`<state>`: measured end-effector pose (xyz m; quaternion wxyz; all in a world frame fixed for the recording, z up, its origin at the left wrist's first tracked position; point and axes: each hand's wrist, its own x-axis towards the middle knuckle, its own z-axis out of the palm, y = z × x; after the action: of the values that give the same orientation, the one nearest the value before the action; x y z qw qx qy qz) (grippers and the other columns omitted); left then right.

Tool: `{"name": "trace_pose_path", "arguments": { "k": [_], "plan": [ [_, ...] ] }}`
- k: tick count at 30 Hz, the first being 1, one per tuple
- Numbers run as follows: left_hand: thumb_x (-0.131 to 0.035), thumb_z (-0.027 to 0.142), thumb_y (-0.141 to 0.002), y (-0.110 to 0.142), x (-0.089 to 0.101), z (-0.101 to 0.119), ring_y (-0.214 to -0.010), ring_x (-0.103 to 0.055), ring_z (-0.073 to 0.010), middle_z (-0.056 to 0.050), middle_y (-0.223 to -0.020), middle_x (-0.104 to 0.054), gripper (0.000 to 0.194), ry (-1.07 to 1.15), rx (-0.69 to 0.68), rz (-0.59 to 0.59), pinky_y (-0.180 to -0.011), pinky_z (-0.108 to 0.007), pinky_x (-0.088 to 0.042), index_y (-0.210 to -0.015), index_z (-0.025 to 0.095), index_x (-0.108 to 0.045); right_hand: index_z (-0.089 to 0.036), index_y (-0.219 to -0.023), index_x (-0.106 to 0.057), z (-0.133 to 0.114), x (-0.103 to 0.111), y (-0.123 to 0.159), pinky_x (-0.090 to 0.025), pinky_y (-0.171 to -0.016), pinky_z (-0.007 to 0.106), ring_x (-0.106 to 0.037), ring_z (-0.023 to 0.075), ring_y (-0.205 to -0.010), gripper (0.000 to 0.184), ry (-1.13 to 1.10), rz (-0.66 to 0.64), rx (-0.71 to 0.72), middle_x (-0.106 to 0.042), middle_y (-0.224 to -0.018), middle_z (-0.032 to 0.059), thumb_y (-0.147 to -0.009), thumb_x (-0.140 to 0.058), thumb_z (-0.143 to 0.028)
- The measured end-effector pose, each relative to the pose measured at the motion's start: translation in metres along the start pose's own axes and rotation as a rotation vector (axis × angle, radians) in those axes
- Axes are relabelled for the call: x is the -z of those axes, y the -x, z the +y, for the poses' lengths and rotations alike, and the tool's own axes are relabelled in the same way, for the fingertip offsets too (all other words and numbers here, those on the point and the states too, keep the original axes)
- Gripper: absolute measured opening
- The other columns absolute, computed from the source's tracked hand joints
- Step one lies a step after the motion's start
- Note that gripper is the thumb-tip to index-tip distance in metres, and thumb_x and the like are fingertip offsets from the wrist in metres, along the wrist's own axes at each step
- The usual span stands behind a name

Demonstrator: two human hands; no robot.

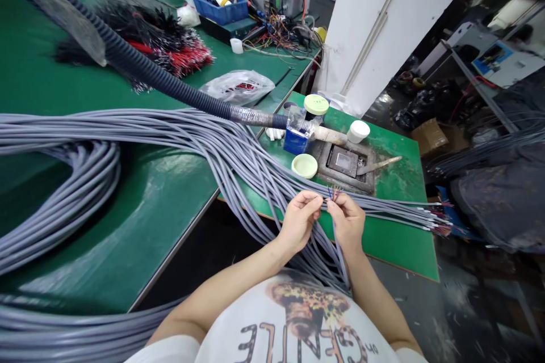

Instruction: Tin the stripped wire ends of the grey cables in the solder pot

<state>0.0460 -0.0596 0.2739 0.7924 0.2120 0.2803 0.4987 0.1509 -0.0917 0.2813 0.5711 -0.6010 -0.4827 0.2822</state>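
My right hand (348,221) is closed around the end of a grey cable (339,255). Thin coloured wires (335,191), among them blue and red ones, fan out above its fingers. Close beside it, my left hand (301,216) pinches with thumb and forefinger at the side of these wires; what lies between those fingertips is too small to make out. A thick bundle of grey cables (255,164) runs under both hands. At the right, the bundle's stripped ends (438,218) show red and white wires.
A solder pot (344,160) with a flat stick (381,164) sits beyond my hands, near a pale green lid (304,165) and white cup (358,131). A ribbed hose (170,79) crosses overhead to a blue box (297,139). Coiled cables (80,198) and black-red wires (170,51) lie left.
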Motion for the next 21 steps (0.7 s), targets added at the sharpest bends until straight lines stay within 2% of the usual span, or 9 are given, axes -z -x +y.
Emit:
{"name": "trace_pose_path", "arguments": {
  "k": [5,8,11,13,15,18,21],
  "plan": [
    [-0.074,0.032,-0.071,-0.002,0.005,-0.002,-0.05,-0.043,-0.0055,0.005,-0.056,-0.051,0.022,-0.019,0.017,-0.02,-0.053,-0.019,-0.035,-0.072,0.015,-0.059,-0.019,-0.066,-0.054,-0.007,0.0,-0.011,-0.036,-0.06,0.025,-0.042,0.0116,-0.062,0.02,0.013,-0.028,0.038,-0.048,-0.065,-0.0023,-0.081,-0.06,-0.03],
    [-0.072,0.033,-0.073,-0.004,0.011,-0.001,-0.054,-0.047,-0.0074,0.003,-0.064,-0.056,0.024,-0.222,-0.043,-0.065,-0.055,-0.02,-0.036,-0.088,0.016,-0.064,-0.018,-0.067,-0.056,-0.011,0.001,-0.033,-0.036,-0.06,0.025,-0.044,0.0116,-0.063,0.018,0.11,-0.065,0.091,-0.05,-0.066,-0.0021,-0.082,-0.058,-0.029],
    [-0.068,0.03,-0.077,-0.006,0.022,0.004,-0.067,-0.053,-0.0135,-0.002,-0.073,-0.062,0.027,-0.631,-0.319,-0.172,-0.066,-0.027,-0.041,-0.101,0.019,-0.066,-0.017,-0.067,-0.058,-0.009,-0.002,-0.066,-0.035,-0.057,0.024,-0.043,0.0107,-0.058,0.018,0.262,-0.133,0.145,-0.05,-0.062,-0.0028,-0.081,-0.057,-0.029],
    [-0.064,0.027,-0.081,-0.009,0.031,0.007,-0.078,-0.055,-0.0178,-0.005,-0.081,-0.065,0.022,-0.936,-0.561,-0.235,-0.076,-0.032,-0.04,-0.101,0.02,-0.066,-0.017,-0.066,-0.059,-0.004,-0.007,-0.089,-0.033,-0.053,0.023,-0.042,0.0099,-0.053,0.019,0.37,-0.207,0.166,-0.049,-0.058,-0.0034,-0.08,-0.056,-0.029],
    [-0.059,0.025,-0.084,-0.011,0.038,0.006,-0.084,-0.056,-0.02,-0.007,-0.087,-0.067,0.019,-1.189,-0.732,-0.299,-0.079,-0.035,-0.037,-0.101,0.02,-0.066,-0.016,-0.067,-0.06,0.002,-0.015,-0.109,-0.032,-0.052,0.023,-0.043,0.0099,-0.052,0.019,0.506,-0.288,0.173,-0.05,-0.056,-0.0032,-0.08,-0.054,-0.029],
    [-0.054,0.024,-0.087,-0.014,0.044,0.001,-0.082,-0.056,-0.0193,-0.006,-0.085,-0.068,0.017,-1.426,-0.852,-0.369,-0.077,-0.035,-0.035,-0.099,0.02,-0.065,-0.016,-0.065,-0.062,0.011,-0.027,-0.128,-0.032,-0.053,0.023,-0.046,0.0107,-0.053,0.019,0.67,-0.363,0.182,-0.054,-0.055,-0.0023,-0.077,-0.054,-0.027],
    [-0.05,0.024,-0.089,-0.016,0.046,-0.006,-0.077,-0.055,-0.0174,-0.004,-0.079,-0.066,0.016,-1.516,-0.927,-0.35,-0.077,-0.035,-0.035,-0.097,0.02,-0.064,-0.017,-0.061,-0.062,0.016,-0.037,-0.137,-0.029,-0.053,0.024,-0.046,0.0112,-0.052,0.017,0.758,-0.402,0.177,-0.055,-0.053,-0.0019,-0.074,-0.055,-0.025]
  ]
}}
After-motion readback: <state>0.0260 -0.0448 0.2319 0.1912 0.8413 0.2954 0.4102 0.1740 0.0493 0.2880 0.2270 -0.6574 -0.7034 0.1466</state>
